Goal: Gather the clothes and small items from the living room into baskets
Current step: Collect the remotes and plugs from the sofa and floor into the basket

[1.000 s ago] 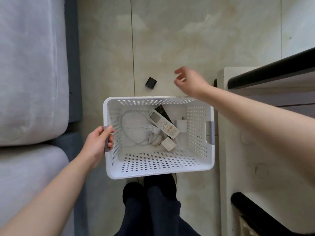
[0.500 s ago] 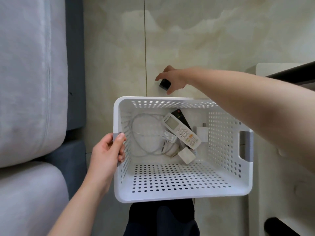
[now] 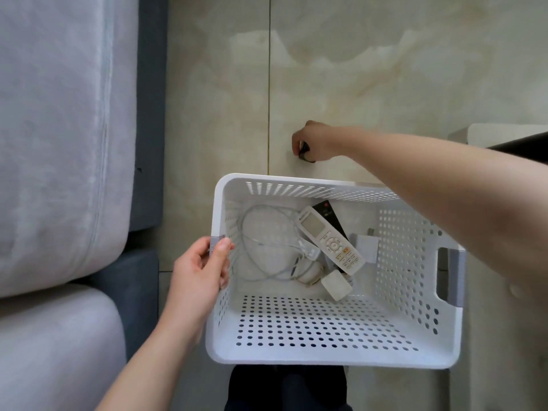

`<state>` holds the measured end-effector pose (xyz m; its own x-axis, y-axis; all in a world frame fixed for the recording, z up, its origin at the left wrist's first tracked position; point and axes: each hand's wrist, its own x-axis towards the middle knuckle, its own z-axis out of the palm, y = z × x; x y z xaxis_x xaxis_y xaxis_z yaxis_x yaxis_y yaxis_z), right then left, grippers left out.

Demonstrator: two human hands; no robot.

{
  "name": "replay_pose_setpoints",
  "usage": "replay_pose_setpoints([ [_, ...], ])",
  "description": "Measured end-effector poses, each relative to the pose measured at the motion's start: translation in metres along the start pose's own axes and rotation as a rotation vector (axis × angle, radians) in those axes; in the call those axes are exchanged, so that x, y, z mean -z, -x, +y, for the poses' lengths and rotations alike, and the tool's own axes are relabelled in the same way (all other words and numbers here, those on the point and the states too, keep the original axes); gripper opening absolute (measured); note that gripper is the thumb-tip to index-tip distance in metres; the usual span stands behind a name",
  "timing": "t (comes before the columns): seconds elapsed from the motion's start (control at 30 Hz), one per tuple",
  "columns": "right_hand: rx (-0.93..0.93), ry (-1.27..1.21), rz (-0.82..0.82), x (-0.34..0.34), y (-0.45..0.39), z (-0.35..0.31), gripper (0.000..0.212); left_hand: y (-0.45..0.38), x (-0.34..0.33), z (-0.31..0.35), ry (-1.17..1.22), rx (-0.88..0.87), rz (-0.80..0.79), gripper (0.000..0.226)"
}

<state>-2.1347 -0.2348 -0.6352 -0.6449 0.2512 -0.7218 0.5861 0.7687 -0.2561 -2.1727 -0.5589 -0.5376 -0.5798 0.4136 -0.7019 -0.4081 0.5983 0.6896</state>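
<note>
A white perforated basket hangs in front of me, with my left hand gripping its left handle. Inside lie a white remote over a black remote, a coiled white cable and white chargers. Beyond the far rim, my right hand is closed around a small black object at floor level. Most of that object is hidden by my fingers.
A grey sofa with a dark base runs along the left. A pale cabinet with a dark top edge stands at the right. Beige floor tiles stretch ahead. My dark-clothed legs show below the basket.
My right hand reached forward to the small black object on the floor and closed on it. The basket came nearer and shifted right in view.
</note>
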Motion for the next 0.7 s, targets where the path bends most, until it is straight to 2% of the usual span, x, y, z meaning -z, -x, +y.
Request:
replay_pose_setpoints([
  [0.1,0.055,-0.232,0.123,0.028,0.039,-0.018,0.028,0.001,0.002,0.003,-0.015,0.000,0.006,0.020],
  [0.23,0.134,-0.317,0.330,0.050,0.112,-0.031,0.033,0.002,0.004,0.005,-0.029,0.013,-0.008,0.018],
  [0.37,0.106,-0.454,0.452,0.047,0.198,-0.039,0.037,0.004,0.004,0.007,-0.027,0.021,-0.021,0.016],
  [0.53,-0.004,-0.588,0.406,-0.006,0.262,-0.042,0.034,0.003,0.006,0.009,-0.034,0.035,-0.031,0.016],
  [0.7,-0.246,-0.591,0.419,-0.096,0.251,-0.030,0.035,0.003,0.005,0.008,-0.050,0.014,-0.020,0.016],
])
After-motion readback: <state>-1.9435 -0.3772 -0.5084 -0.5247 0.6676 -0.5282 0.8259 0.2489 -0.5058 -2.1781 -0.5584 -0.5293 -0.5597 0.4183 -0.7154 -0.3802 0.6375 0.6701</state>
